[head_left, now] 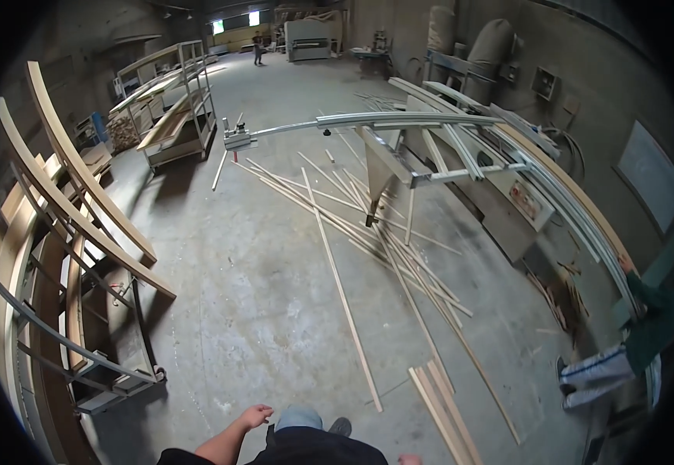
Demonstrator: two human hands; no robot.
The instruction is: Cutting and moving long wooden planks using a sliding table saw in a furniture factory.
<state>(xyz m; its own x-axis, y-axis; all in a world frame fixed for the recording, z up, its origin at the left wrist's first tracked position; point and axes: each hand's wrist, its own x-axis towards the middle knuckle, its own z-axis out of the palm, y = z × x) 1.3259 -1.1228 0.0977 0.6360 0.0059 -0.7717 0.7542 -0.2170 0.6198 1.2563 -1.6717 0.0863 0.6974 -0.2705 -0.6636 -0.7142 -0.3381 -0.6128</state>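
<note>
My left hand (256, 416) hangs beside my left leg, over the bare concrete floor. Its fingers are loosely apart and hold nothing. Of my right hand (410, 459) only a small part shows at the lower edge; its fingers are hidden. Nearest to it, on the right, lies a group of pale wooden strips (439, 415) side by side. Farther ahead, many long thin wooden strips (337, 267) are scattered across the floor in a loose, crossing heap.
A sliding table saw (438, 174) stands ahead on the right. At the far right a person in a dark green top (651, 318) has a hand on a long board (577, 174). Boards lean on a rack (112, 380) at left; a shelf cart (174, 147) stands beyond. Another person (257, 48) is far back.
</note>
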